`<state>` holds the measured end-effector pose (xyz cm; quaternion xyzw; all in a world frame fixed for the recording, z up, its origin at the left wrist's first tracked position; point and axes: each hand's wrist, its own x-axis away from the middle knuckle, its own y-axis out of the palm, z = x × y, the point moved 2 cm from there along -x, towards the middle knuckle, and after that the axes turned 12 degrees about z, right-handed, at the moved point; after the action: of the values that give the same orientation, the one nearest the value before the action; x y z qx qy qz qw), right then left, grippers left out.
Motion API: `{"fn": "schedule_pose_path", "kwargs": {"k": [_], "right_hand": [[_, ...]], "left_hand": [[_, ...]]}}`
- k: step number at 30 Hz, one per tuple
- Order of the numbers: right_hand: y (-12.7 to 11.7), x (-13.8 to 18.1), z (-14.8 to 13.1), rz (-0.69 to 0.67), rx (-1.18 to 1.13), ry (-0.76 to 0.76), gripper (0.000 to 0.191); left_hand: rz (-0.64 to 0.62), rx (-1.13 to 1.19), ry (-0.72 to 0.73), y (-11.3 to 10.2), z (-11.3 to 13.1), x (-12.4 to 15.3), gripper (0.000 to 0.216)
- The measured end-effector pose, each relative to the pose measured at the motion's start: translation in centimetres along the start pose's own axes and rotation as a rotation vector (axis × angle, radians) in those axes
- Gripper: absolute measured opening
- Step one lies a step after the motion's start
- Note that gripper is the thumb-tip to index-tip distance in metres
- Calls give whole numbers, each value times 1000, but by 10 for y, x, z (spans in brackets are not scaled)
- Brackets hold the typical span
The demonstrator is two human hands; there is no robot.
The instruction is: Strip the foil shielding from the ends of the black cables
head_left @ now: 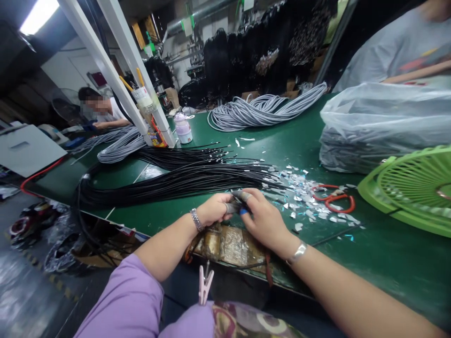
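Note:
My left hand and my right hand meet over the front of the green table, fingertips pinched together. Between them is a thin dark piece that looks like a black cable end; the fingers hide most of it. Grey coverings wrap some fingertips, and a bit of blue shows by my right thumb. Just behind my hands lies a long bundle of black cables, its trimmed ends pointing right. Under my hands a tape-wrapped block sits at the table edge. One loose black cable passes beneath my right forearm.
White and blue scraps litter the table around red-handled scissors. A green fan and a plastic bag stand right. Grey cable coils, a bottle and a white post are behind. Two people sit beyond.

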<state>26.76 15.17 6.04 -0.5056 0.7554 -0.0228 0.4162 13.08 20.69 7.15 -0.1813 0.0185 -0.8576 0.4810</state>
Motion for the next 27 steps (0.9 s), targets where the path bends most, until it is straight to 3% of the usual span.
{"fn": "schedule_pose_path", "kwargs": {"k": [3, 6, 10, 18, 21, 24, 27], "right_hand": [[-3, -3, 2, 54, -105, 61, 29], [-8, -8, 6, 55, -293, 241, 25], [-7, -8, 6, -59, -460, 477, 25], [9, 1, 12, -235, -681, 722, 33], [8, 0, 14, -215, -601, 672, 30], [-2, -5, 12, -93, -480, 469, 27], [-8, -9, 10, -85, -434, 263, 27]], "left_hand": [[-8, 47, 19, -2, 0, -1, 39], [-2, 56, 56, -2, 1, 0, 43], [35, 30, 147, -1, 2, 1, 44], [15, 55, 219, -2, 2, 1, 46], [-10, 53, 234, -3, 3, 2, 49], [-22, 38, 231, -4, 2, 1, 47], [-34, 20, 219, -5, 0, 0, 44]]}}
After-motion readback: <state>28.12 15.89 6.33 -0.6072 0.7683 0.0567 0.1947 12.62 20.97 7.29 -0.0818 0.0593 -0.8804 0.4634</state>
